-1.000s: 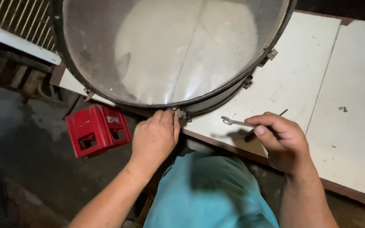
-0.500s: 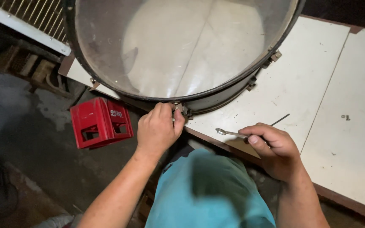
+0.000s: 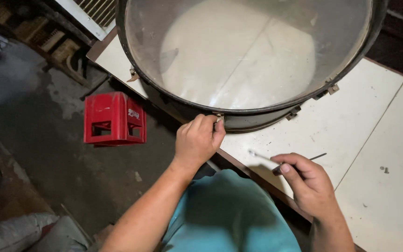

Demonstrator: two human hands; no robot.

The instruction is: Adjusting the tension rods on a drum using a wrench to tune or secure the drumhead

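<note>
Left hand (image 3: 197,140) pinches a tension lug (image 3: 218,118) on the large, stiff, probably heavy drum (image 3: 257,60) lying on the white bench (image 3: 350,126); right hand (image 3: 309,182) pinches a thin metal tool (image 3: 276,161).

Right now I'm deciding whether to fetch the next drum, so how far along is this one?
The drum lies flat on the white table with its head and hoop already seated. In hand: the left hand pinches a lug at the near rim, while the right hand holds a thin metal tool. The other lugs show no sign of being worked, so they probably remain.
</note>
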